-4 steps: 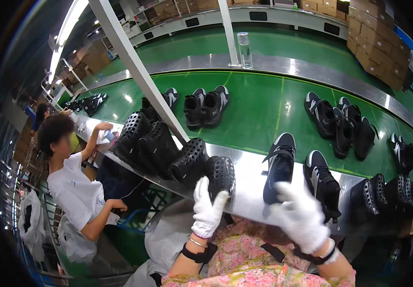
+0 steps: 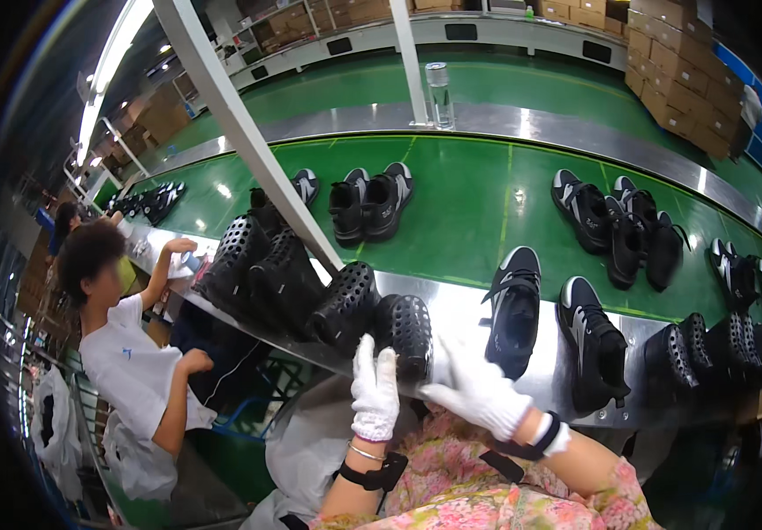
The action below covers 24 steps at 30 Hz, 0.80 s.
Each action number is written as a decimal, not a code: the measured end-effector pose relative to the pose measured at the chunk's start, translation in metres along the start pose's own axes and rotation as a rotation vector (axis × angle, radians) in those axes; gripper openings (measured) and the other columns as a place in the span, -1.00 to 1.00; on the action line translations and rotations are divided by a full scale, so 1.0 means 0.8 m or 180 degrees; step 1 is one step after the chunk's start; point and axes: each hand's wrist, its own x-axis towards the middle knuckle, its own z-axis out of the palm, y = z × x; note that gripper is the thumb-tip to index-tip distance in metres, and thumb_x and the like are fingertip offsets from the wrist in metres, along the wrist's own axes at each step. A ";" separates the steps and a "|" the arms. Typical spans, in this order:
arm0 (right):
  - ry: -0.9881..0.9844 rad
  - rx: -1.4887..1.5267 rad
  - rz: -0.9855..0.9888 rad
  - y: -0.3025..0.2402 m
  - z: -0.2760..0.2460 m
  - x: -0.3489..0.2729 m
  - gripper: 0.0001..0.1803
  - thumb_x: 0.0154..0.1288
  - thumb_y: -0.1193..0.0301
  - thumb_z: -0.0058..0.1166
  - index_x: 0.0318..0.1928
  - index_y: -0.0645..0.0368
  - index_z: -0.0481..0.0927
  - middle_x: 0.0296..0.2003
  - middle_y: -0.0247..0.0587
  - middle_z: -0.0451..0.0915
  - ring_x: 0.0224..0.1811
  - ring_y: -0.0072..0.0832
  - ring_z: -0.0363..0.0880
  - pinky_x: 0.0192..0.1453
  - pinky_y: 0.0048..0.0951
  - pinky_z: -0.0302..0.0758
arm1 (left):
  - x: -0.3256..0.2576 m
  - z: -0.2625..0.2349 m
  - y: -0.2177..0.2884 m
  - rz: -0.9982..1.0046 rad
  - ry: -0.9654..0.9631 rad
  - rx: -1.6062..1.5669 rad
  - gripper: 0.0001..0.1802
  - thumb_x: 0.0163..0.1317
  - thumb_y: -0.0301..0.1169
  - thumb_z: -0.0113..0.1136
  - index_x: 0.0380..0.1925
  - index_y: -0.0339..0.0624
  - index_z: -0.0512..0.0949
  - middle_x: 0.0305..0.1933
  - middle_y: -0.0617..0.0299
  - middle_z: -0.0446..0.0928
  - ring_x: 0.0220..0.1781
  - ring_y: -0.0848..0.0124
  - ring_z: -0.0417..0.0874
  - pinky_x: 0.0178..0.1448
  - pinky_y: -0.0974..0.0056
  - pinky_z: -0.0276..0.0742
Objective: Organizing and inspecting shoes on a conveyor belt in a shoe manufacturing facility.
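My white-gloved left hand point(image 2: 374, 396) is raised at the near edge of the metal ledge, fingers pointing up and thumb a little apart, nothing seen in it. Just beyond its fingertips stands a black perforated clog-like piece point(image 2: 404, 334), with another perforated piece point(image 2: 347, 302) on its left. My right hand point(image 2: 480, 394), also gloved, reaches leftward with fingers stretched and slightly blurred; it appears to hold nothing. Behind it a black-and-grey sneaker point(image 2: 514, 311) stands on the ledge. A second sneaker point(image 2: 591, 343) is farther right.
Taller perforated black pieces point(image 2: 238, 261) line the ledge at left, below a slanted white post point(image 2: 248, 132). Sneakers point(image 2: 385, 203) stand on the green belt point(image 2: 478, 203). More perforated pieces point(image 2: 671, 355) sit at right. A co-worker in white point(image 2: 138, 362) works at left; a clear bottle point(image 2: 440, 97) stands beyond.
My right hand has swung left, from in front of the sneakers toward the perforated piece. My left hand's fingers have drawn closer together. The whole view has shifted slightly.
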 end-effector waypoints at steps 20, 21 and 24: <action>0.0131 0.1894 -0.0733 -0.048 -0.081 -0.073 -0.45 0.48 0.24 0.16 0.36 0.24 0.45 0.13 -0.12 0.60 0.09 -0.36 0.54 0.23 -0.32 0.44 | -0.010 0.015 0.112 0.1526 -0.0227 -0.0205 -0.64 0.39 -0.44 0.15 0.15 -0.31 0.54 0.13 -0.32 0.53 0.04 -0.16 0.62 0.15 -0.07 0.61; 0.0130 0.2116 -0.0133 -0.045 -0.080 -0.080 -0.42 0.49 0.21 0.14 0.41 0.13 0.39 0.21 -0.09 0.56 0.20 -0.29 0.51 0.29 -0.32 0.42 | -0.020 0.037 0.105 0.1407 -0.0210 -0.0263 -0.61 0.38 -0.43 0.16 0.19 -0.27 0.54 0.16 -0.38 0.51 0.09 -0.25 0.59 0.20 -0.11 0.57; 0.0845 0.1545 0.0320 0.002 -0.078 -0.089 -0.25 0.37 0.06 0.24 0.44 0.13 0.35 0.18 0.09 0.55 0.28 -0.12 0.51 0.40 -0.21 0.39 | -0.025 0.075 0.097 0.0995 -0.0497 -0.0467 -0.58 0.42 -0.41 0.12 0.24 -0.30 0.53 0.26 -0.26 0.52 0.21 -0.13 0.58 0.31 -0.07 0.52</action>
